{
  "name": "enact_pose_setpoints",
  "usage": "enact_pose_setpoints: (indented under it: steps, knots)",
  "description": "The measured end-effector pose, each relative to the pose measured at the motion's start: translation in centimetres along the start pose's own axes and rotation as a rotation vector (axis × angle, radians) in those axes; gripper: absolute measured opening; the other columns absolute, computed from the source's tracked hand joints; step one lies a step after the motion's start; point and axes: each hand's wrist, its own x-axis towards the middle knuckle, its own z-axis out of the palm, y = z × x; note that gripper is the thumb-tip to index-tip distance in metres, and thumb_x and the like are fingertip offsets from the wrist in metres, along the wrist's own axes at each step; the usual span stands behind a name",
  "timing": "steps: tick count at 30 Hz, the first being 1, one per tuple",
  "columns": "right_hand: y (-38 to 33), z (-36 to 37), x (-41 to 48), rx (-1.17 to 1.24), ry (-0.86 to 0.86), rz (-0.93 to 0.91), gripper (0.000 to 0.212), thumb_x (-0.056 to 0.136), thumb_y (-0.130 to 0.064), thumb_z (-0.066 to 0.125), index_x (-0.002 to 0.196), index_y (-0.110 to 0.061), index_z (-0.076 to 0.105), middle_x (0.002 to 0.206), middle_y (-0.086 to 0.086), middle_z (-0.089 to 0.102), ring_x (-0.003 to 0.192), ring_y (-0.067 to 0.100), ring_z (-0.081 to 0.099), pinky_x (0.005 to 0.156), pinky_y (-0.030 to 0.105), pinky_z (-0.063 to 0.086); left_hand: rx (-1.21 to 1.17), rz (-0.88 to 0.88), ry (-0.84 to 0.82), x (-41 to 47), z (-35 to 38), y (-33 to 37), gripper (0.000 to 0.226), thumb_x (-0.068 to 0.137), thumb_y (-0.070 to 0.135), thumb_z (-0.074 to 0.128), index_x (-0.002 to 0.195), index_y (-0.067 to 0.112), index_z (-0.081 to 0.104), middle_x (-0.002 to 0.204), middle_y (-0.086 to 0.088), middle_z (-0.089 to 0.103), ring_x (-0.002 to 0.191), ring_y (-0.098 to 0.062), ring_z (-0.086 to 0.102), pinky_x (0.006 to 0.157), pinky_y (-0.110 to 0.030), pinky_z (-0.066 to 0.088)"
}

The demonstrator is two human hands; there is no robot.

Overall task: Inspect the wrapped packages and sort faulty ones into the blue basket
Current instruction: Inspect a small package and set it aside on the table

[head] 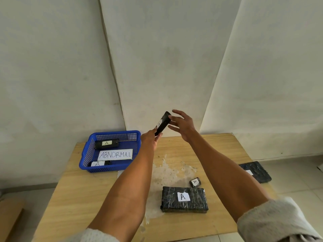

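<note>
Gripped at its lower end by the left hand: a slim package in black wrap, held tilted up in the air above the far edge of the worktop, white label with an A toward the camera. At its upper end, the right hand, fingers straight and spread, holding nothing; impossible to tell whether a fingertip touches the wrap. Looks like inspection in mid-course, with no fault to be made out at this size. Just left of the hands, the blue basket on the far left corner of the worktop, with a paper sign reading ABNORMAL lying inside and two wrapped items already in it: a back package near the far wall and a front package against the near wall. So, by the look of it, two faulty ones sorted. Nearer the camera, on the right half of the worktop: a large package with an A label, a small package just beside its far right corner, and a flat package at the right edge, partly hidden behind the right forearm. Probably left to do: finish checking the one in hand, drop it in the basket or set it aside, then go through those three, or fewer if some have passed; nothing here to show which.
</note>
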Motion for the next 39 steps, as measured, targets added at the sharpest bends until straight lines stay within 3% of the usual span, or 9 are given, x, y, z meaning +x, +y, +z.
enact_pose_setpoints:
  steps: [6, 11, 14, 18, 21, 25, 34, 37, 39]
  knots:
    - [0.0, -0.7, 0.1, -0.049, -0.024, 0.047, 0.013, 0.09, 0.0, 0.071, 0.098, -0.008, 0.076, 0.096, 0.013, 0.076, 0.093, 0.03, 0.073, 0.083, 0.037, 0.062, 0.005, -0.01, -0.018, 0.0, -0.6, -0.4, 0.014, 0.091, 0.004, 0.069, 0.1, -0.004, 0.062, 0.104, -0.024, 0.07, 0.094, -0.034, 0.074, 0.07, -0.033, 0.061]
    - [0.4, -1.1, 0.2, -0.032, 0.037, 0.053, 0.003, 0.092, -0.008, 0.072, 0.094, -0.007, 0.074, 0.095, 0.014, 0.075, 0.093, 0.031, 0.073, 0.079, 0.036, 0.063, -0.01, 0.039, 0.003, -0.2, 0.2, 0.0, 0.014, 0.087, 0.0, 0.072, 0.092, -0.004, 0.059, 0.094, -0.02, 0.069, 0.095, -0.032, 0.073, 0.07, -0.032, 0.061]
    - [0.6, -1.4, 0.4, -0.05, 0.116, 0.032, 0.009, 0.093, -0.011, 0.071, 0.102, -0.011, 0.074, 0.101, 0.016, 0.073, 0.093, 0.031, 0.074, 0.073, 0.036, 0.064, 0.026, 0.121, -0.005, 0.2, 0.3, -0.1, 0.015, 0.086, -0.002, 0.073, 0.097, -0.006, 0.064, 0.095, -0.018, 0.07, 0.092, -0.028, 0.072, 0.082, -0.033, 0.061]
    - [1.9, -2.6, 0.8, -0.15, 0.135, 0.019, 0.037, 0.078, -0.008, 0.086, 0.112, -0.009, 0.071, 0.106, 0.017, 0.071, 0.095, 0.03, 0.073, 0.074, 0.034, 0.064, 0.173, 0.239, -0.009, 1.2, 0.3, -0.9, 0.021, 0.086, -0.003, 0.073, 0.105, -0.001, 0.066, 0.117, -0.021, 0.067, 0.098, -0.027, 0.069, 0.075, -0.027, 0.06]
    - [3.4, -3.9, 1.1, -0.182, 0.167, 0.05, 0.043, 0.078, 0.008, 0.08, 0.116, -0.008, 0.069, 0.11, 0.018, 0.069, 0.093, 0.03, 0.073, 0.072, 0.03, 0.064, 0.429, 0.333, -0.015, 2.0, 0.2, -1.9, 0.034, 0.085, 0.003, 0.074, 0.115, 0.014, 0.062, 0.121, -0.018, 0.064, 0.102, -0.029, 0.068, 0.073, -0.031, 0.061]
    - [4.7, -5.9, 1.2, -0.101, 0.189, 0.138, 0.046, 0.082, 0.013, 0.074, 0.124, -0.003, 0.066, 0.102, 0.014, 0.07, 0.094, 0.03, 0.071, 0.066, 0.026, 0.062, 1.083, 0.662, -0.163, 2.1, 0.0, -3.2, 0.047, 0.083, 0.019, 0.075, 0.128, 0.017, 0.063, 0.124, -0.006, 0.065, 0.112, -0.023, 0.062, 0.094, -0.034, 0.052]
    - [9.2, -10.8, 2.3, -0.105, 0.232, 0.251, 0.029, 0.092, -0.004, 0.071, 0.119, -0.013, 0.063, 0.104, 0.016, 0.071, 0.095, 0.029, 0.071, 0.07, 0.032, 0.061, 1.707, 0.821, -0.396, 4.4, 1.2, -7.2, 0.045, 0.079, 0.021, 0.08, 0.121, 0.025, 0.063, 0.109, 0.0, 0.071, 0.098, -0.025, 0.065, 0.073, -0.035, 0.051]
    - [12.7, -14.1, 2.1, -0.442, 0.321, 0.172, 0.027, 0.099, -0.024, 0.064, 0.122, -0.01, 0.066, 0.102, 0.011, 0.072, 0.093, 0.023, 0.069, 0.076, 0.035, 0.059, 1.789, 0.795, -0.391, 6.6, 1.5, -9.8, 0.048, 0.083, 0.023, 0.079, 0.127, 0.022, 0.059, 0.114, -0.002, 0.065, 0.103, -0.026, 0.062, 0.078, -0.038, 0.052]
    - [15.8, -17.5, 1.3, -0.749, 0.345, 0.102, 0.026, 0.103, -0.014, 0.054, 0.124, -0.004, 0.067, 0.107, 0.012, 0.072, 0.098, 0.027, 0.067, 0.08, 0.031, 0.051, 1.827, 0.775, -0.39, 8.6, 1.7, -11.8, 0.05, 0.084, 0.025, 0.077, 0.13, 0.021, 0.057, 0.118, -0.001, 0.062, 0.105, -0.026, 0.061, 0.081, -0.039, 0.052]
